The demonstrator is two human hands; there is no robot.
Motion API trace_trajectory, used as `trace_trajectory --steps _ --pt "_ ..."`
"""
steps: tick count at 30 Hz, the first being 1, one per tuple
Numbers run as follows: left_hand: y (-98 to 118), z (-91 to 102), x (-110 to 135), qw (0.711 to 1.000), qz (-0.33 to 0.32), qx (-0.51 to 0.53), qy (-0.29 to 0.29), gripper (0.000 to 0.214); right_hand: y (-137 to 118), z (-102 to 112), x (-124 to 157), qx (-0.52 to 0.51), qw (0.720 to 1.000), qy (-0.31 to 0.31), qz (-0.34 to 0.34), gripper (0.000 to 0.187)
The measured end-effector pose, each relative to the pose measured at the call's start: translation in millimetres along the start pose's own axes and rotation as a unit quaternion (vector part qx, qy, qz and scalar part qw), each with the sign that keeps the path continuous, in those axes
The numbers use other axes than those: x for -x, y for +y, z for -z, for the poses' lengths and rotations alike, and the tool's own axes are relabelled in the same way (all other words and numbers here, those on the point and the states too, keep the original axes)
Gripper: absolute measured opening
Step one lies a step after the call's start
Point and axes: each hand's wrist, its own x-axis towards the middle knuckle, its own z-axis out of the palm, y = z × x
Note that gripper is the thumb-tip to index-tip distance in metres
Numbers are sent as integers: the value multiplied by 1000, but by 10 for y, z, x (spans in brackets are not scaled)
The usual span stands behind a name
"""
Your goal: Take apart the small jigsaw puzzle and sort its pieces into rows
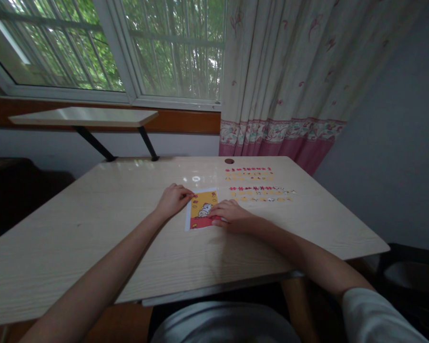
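A small jigsaw picture [200, 222], yellow above and red below with a white cartoon animal, lies flat on the table between my hands. A pale border shows along its left and top edges. My left hand [172, 200] rests at its upper left corner, fingers pressed together; whatever lies under the fingertips is hidden. Over the picture's lower right side is my right hand [236, 216], thumb and fingers drawn together beside a patch of red. Whether that red is a loose piece or part of the picture I cannot tell. The right hand covers that edge.
Rows of small red, yellow and white puzzle pieces [260, 194] lie to the right. Behind them is a round cable hole [229, 161] in the wooden table [93, 224]. A raised shelf [93, 116] stands at the back left, and a curtain [271, 95] hangs behind.
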Motion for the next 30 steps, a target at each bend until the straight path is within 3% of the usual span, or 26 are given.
trace_trajectory --steps 17,22,30 --pt "-13 -37 1 1000 3 -10 10 28 18 -37 -14 3 1000 8 5 33" --pt "-49 -74 5 1000 -4 -20 15 27 22 12 -19 -8 999 46 -9 30" --pt "25 -30 12 999 -8 -35 4 29 370 227 33 80 988 111 -66 16"
